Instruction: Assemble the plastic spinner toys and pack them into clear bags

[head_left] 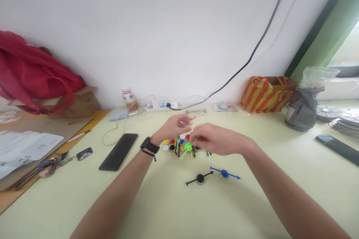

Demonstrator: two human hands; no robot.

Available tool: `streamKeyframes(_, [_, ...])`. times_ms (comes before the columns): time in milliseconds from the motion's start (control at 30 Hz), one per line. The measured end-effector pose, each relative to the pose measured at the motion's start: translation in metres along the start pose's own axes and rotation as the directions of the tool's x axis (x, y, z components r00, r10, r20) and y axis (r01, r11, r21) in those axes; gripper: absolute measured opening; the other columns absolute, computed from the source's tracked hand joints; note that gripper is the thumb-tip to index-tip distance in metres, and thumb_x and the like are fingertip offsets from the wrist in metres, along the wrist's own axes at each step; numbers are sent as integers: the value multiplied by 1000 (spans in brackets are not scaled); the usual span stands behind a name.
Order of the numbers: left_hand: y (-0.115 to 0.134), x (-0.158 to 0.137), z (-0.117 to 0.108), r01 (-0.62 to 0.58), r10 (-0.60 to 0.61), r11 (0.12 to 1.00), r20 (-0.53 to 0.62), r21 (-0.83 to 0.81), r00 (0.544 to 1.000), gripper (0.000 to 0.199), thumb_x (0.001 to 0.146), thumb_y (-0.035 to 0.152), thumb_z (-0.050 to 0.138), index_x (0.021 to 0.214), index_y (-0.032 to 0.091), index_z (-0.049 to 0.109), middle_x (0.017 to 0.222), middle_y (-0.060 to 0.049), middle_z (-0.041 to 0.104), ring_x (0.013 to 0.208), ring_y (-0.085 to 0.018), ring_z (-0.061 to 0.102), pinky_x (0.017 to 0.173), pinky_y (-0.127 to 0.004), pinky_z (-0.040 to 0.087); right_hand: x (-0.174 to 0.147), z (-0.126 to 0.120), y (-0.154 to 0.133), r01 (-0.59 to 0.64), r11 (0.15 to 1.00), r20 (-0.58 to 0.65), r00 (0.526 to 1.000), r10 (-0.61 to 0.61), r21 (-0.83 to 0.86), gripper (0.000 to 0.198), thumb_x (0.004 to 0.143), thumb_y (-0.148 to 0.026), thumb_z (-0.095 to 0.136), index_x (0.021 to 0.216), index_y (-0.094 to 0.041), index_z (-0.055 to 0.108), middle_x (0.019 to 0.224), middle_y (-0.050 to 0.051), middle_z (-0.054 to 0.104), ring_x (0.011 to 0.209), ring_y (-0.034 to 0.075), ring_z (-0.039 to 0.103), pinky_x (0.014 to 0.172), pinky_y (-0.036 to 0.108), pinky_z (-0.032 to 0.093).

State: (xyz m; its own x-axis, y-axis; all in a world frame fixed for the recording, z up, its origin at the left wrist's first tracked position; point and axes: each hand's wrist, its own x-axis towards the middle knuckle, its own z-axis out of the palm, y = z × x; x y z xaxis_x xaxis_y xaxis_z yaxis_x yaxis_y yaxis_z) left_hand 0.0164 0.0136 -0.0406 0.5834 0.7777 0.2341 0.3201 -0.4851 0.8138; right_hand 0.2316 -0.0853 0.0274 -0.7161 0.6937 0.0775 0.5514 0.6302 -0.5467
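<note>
Two-handed handling of small spinner parts at a pale green table [168, 213]; the left hand [176, 126] is raised at the far side of the heap, thumb and fingers curled near an orange-red tip [193, 118] (whether they grip it cannot be told); the right hand [214, 139] reaches over the heap from the other side, its bent fingertips seemingly pinched on a green spinner [188, 147], which slants toward the near left; the two hands are close together, their fingertips nearly meeting in this view.

Beneath them lie coloured discs [172, 148] and loose arrows [178, 150], partly hidden by the hands; nearer the wearer, a black spinner [200, 178] and a blue spinner [224, 173] rest side by side, each an arrow mounted on a round base.

The step in hand is judged to be the fitting or handling of the green spinner; the next move would call for a steady pinch at its hub, with the left fingers keeping clear of the arrow's point.
</note>
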Motion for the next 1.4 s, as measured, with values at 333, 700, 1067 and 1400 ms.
streamKeyframes(333, [16,-4,1,37,-37,999,162,-1,986,50,81,47,81,120,18,71,91,-4,67,70,-15,62,64,-27,50,-34,-55,16,-99,995,-708,702,71,2,21,94,-34,62,101,-22,78,98,9,76,81,24,68,72,37,56])
streamKeyframes(700, [25,-5,3,-63,51,997,275,34,960,45,81,47,82,115,18,74,91,-4,69,71,-14,59,65,-25,45,-30,-51,23,-159,985,-684,726,74,-63,19,97,-33,61,96,-20,75,91,7,76,78,22,68,72,34,54])
streamKeyframes(1067, [28,-5,3,-55,56,998,323,-12,945,47,79,47,83,115,18,74,88,-4,70,72,-15,60,64,-24,46,-19,-37,21,-134,987,-714,700,29,-92,9,94,-28,61,94,-23,68,77,2,70,67,17,63,67,31,50])
streamKeyframes(1400, [29,-5,0,-48,46,999,292,2,955,47,81,44,82,119,19,74,93,-7,75,75,-17,66,66,-26,48,-22,-41,12,-88,994,-709,697,113,72,13,90,-33,65,92,-21,68,73,3,67,62,17,61,55,29,46])
